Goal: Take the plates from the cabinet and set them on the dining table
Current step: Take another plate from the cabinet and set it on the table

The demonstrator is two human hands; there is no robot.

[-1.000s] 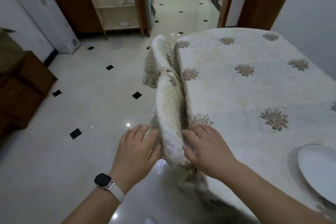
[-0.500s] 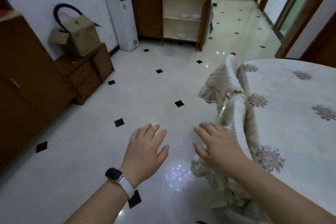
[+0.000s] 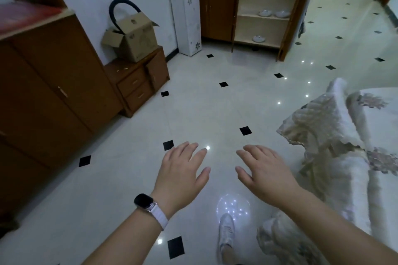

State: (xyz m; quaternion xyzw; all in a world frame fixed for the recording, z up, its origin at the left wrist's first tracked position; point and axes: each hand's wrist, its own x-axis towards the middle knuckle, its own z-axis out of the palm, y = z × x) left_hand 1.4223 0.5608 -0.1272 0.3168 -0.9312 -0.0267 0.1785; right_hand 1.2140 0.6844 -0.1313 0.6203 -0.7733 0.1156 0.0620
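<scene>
The open wooden cabinet (image 3: 261, 28) stands across the room at the top. Two white plates (image 3: 265, 13) (image 3: 282, 14) lie side by side on its upper shelf, and one white dish (image 3: 258, 38) on the lower shelf. My left hand (image 3: 181, 173), with a watch on the wrist, and my right hand (image 3: 265, 171) are stretched out palm down over the floor, fingers spread, holding nothing. The dining table (image 3: 381, 178) under a cream embroidered cloth is at the right edge, a little right of my right hand.
A tall brown cupboard (image 3: 43, 92) and a low drawer unit (image 3: 137, 84) with a cardboard box (image 3: 131, 36) line the left wall. A white narrow unit (image 3: 187, 21) stands next to the cabinet. White tiled floor (image 3: 193, 103) lies between me and the cabinet. My white shoe (image 3: 226, 232) shows below.
Both hands let go of the bunched tablecloth and came away over the floor. The view turned left from the table toward the cabinet, which now looks closer.
</scene>
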